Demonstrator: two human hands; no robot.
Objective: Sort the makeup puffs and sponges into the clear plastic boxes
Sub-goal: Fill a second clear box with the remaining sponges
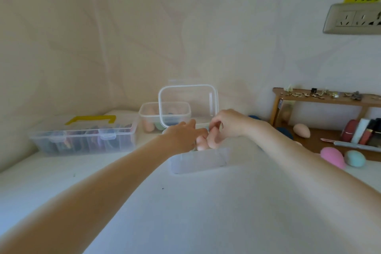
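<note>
Head view: a white table (206, 212) carries a latched organiser (84, 138) at far left and an open clear box (198, 161) at centre. Above it, left hand (181, 138) and right hand (226, 123) together pinch peach sponges (203, 144); these look soft, light, best held around the middle.

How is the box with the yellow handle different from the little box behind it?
The handled box is long, shut with its lid clipped on, and packed with dark and mixed-colour pieces. The little box is shorter, has no lid on it, and holds a few pale peach and green sponges. Both are clear plastic and sit on the white table.
</note>
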